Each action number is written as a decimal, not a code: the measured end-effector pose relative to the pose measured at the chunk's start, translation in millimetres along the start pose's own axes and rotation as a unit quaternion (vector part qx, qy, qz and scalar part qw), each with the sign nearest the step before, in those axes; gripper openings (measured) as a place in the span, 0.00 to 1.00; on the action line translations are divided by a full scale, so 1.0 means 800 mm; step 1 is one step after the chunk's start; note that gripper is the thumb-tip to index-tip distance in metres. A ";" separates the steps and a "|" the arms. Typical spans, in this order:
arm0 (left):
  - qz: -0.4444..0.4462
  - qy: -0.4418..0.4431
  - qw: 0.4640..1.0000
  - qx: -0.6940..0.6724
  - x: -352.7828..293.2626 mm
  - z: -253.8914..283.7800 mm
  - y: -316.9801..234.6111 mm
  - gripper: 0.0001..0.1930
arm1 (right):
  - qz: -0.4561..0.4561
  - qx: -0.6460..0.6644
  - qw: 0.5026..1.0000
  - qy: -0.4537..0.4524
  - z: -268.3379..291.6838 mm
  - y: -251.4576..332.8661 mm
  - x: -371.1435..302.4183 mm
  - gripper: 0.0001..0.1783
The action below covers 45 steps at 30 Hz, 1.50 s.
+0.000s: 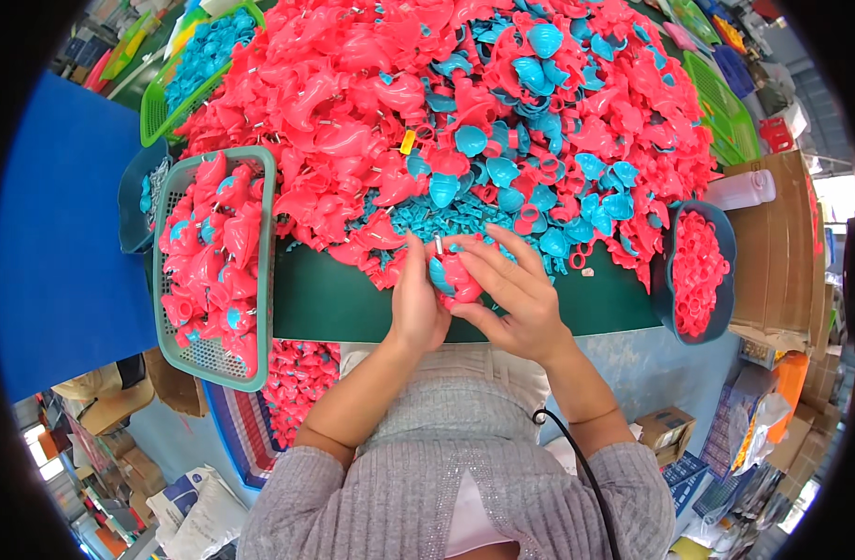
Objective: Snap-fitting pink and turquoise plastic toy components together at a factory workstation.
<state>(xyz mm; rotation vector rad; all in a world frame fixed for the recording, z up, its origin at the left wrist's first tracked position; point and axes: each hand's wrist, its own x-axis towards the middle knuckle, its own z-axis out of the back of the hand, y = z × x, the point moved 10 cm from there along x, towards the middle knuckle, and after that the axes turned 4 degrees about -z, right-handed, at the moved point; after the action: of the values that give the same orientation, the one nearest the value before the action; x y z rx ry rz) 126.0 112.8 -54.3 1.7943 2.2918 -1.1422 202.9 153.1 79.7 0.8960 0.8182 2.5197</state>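
Between my two hands, just above the table's near edge, is a pink and teal plastic toy part (457,277) with a short metal pin sticking up from it. My left hand (418,299) cups it from the left side, fingers pointing up. My right hand (518,297) closes on it from the right, with thumb and fingers on the pink shell. Right beyond my fingertips spreads a large heap of pink plastic shells (343,103), mixed with teal shell-shaped pieces (443,189) and small teal bits (446,217).
At the left stands a grey-green basket (268,233) of pink and teal assembled pieces, beside a dark bin (133,210) of metal pins. A dark tub (723,313) with pink rings is at the right, near a cardboard box (773,243). Green crates (726,112) flank the heap.
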 end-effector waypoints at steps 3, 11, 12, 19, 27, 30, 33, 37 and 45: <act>-0.020 0.037 0.999 0.021 -0.008 -0.018 -0.010 0.31 | -0.017 0.023 1.000 0.010 -0.005 -0.004 0.001 0.30; -0.032 -0.006 0.999 0.020 -0.014 -0.013 -0.016 0.29 | -0.039 0.075 0.996 0.037 -0.011 -0.006 0.003 0.30; -0.040 0.011 0.999 0.026 -0.014 -0.014 -0.017 0.28 | -0.048 0.089 0.994 0.048 -0.013 -0.009 0.003 0.30; -0.073 0.018 0.993 0.095 -0.023 -0.011 -0.026 0.28 | -0.052 0.091 0.992 0.076 -0.017 -0.007 0.008 0.29; -0.119 0.128 0.973 0.151 -0.037 -0.050 -0.039 0.26 | -0.172 0.479 0.861 0.005 -0.033 -0.044 -0.009 0.41; -0.101 0.177 0.971 0.127 -0.040 -0.049 -0.031 0.25 | -0.226 0.552 0.803 0.022 -0.041 -0.056 -0.006 0.33; -0.083 0.167 0.976 0.117 -0.030 -0.021 -0.016 0.25 | -0.285 0.571 0.768 0.046 -0.069 -0.065 -0.021 0.26; -0.064 0.156 0.966 0.195 -0.029 -0.008 -0.014 0.24 | -0.320 0.541 0.778 0.030 -0.089 -0.093 -0.039 0.20; -0.061 0.044 0.997 -0.011 0.004 0.029 -0.031 0.20 | -0.228 -0.099 0.960 -0.132 0.001 -0.147 -0.017 0.11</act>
<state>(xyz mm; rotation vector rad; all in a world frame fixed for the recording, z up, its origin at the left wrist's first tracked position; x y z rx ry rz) 94.4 100.9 -59.4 1.7528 2.4856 -1.0674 228.2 237.8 1.2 0.8389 0.5912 1.9890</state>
